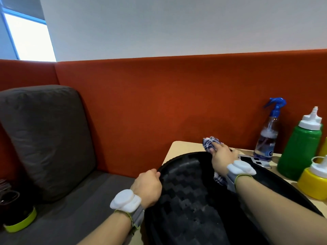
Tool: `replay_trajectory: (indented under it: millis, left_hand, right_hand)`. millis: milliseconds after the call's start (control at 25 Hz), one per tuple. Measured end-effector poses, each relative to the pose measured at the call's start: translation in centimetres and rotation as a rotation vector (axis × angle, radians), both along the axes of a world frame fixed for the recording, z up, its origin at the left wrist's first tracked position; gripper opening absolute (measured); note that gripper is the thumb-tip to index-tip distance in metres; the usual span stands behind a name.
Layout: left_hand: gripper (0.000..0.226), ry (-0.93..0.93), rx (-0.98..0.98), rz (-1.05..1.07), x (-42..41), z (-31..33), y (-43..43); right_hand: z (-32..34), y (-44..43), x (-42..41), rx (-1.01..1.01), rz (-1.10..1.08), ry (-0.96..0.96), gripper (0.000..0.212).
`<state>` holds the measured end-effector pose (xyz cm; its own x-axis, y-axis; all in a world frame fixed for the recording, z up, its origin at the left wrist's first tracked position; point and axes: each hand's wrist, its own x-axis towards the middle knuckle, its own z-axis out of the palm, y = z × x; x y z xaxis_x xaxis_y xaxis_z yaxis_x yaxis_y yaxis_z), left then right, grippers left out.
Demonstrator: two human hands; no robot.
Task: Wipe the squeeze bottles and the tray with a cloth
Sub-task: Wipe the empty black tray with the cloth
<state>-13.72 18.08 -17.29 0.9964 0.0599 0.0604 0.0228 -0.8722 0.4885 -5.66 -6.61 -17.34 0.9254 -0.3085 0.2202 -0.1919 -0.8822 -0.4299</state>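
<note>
Now, tray (185, 200): black, ribbed inside, its far end over the table (178, 147), its near end toward the person.
Left hand (148, 184): grip curled round the tray's left rim.
Right hand (222, 155): grip holding the checked cloth (210, 143) at the tray's far rim; more of the cloth shows below the wrist.
Green squeeze bottle (300, 149): upright on the table, right of the tray, white cap.
Yellow squeeze bottle (313, 183): upright, just in front of the green one.
Spray bottle (266, 138): clear, blue trigger, beyond the right hand, against the red partition (141, 103).
Grey cushion (44, 138): on the seat left of the table.
</note>
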Motion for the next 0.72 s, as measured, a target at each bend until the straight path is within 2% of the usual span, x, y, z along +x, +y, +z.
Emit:
replay_trajectory:
  millis: [40, 120, 280, 400, 480, 560, 640, 720]
  left_hand:
    - [0.030, -0.004, -0.009, -0.024, 0.2, -0.1, -0.1]
    - [0.029, -0.012, 0.001, -0.054, 0.6, -0.1, -0.4]
    - [0.029, -0.011, 0.025, -0.057, 1.6, 0.1, -0.4]
    - [0.032, -0.019, 0.061, -0.067, 1.8, 0.2, -0.5]
    - [0.037, -0.023, 0.107, -0.058, 1.3, 1.0, -0.7]
    - [0.042, -0.033, 0.142, -0.021, 1.3, 1.6, -0.5]
    - [0.040, -0.016, 0.145, -0.005, 0.7, 1.7, -0.3]
    - [0.030, -0.021, 0.142, -0.016, -0.3, 1.0, -0.7]
  right_hand:
    - [-0.5, -0.5, 0.9, 0.003, -0.006, 0.084, 0.036]
    - [-1.5, 0.3, 1.7, -0.069, 0.075, 0.128, 0.037]
    - [-0.5, 6.9, -0.4, -0.095, 0.541, 0.069, 0.035]
    - [-1.2, 9.6, -1.9, -0.026, 0.736, 0.052, 0.032]
    - [-1.1, 8.3, -2.8, 0.128, 0.676, -0.023, 0.030]
    - [0.0, 5.5, -2.6, 0.192, 0.476, -0.051, 0.028]
    - [0.7, 2.0, -2.2, 0.008, 0.271, 0.051, 0.032]
    - [0.2, 0.3, -2.9, -0.194, 0.189, 0.186, 0.042]
